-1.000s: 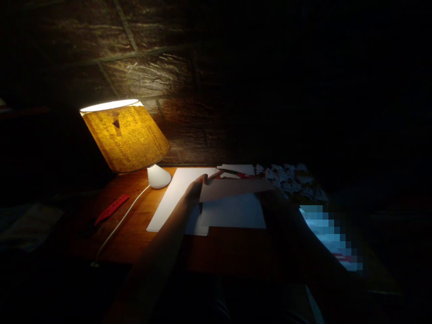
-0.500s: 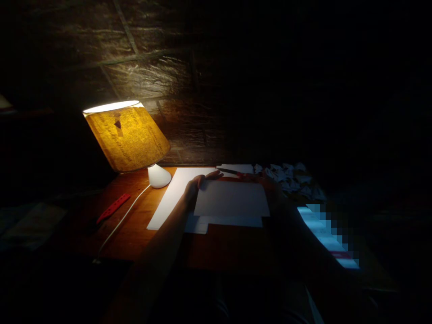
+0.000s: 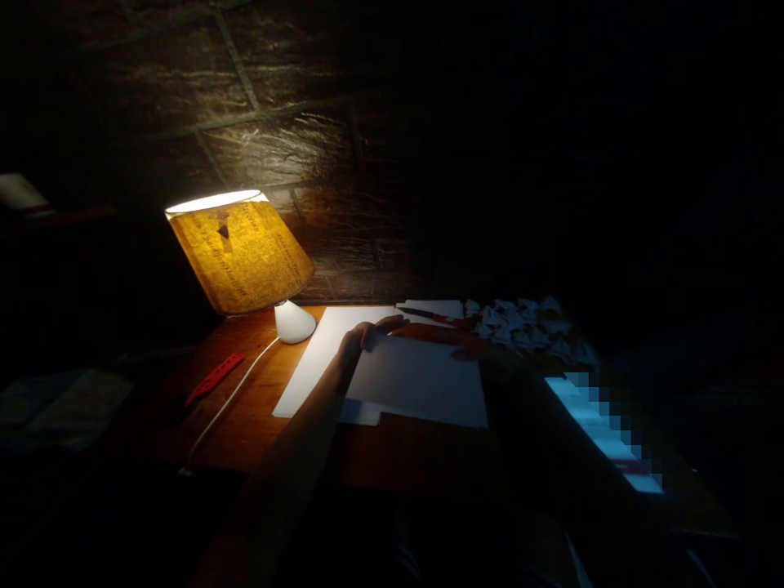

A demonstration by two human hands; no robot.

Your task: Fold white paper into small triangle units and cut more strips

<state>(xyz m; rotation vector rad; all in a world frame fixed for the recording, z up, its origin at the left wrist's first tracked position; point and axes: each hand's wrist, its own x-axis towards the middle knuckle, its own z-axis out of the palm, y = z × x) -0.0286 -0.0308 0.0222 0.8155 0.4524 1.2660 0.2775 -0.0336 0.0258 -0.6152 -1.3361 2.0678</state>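
Observation:
A white sheet of paper (image 3: 422, 380) lies folded over on the wooden table (image 3: 257, 412), on top of other white sheets (image 3: 318, 351). My left hand (image 3: 361, 336) holds its far left corner, fingers curled over the edge. My right hand (image 3: 483, 357) rests at the sheet's far right corner in deep shadow; its fingers are hard to make out.
A lit lamp (image 3: 242, 255) with a tilted yellow shade stands at the left, its white cord (image 3: 229, 400) trailing forward. A red strip (image 3: 214, 378) lies near it. A red pen (image 3: 438, 317) and a heap of small folded papers (image 3: 527, 322) lie behind. A glowing screen (image 3: 603, 433) sits at right.
The raised flap of the paper has come down toward me and now lies flat over the sheet's lower part. Both hands stayed at its far corners.

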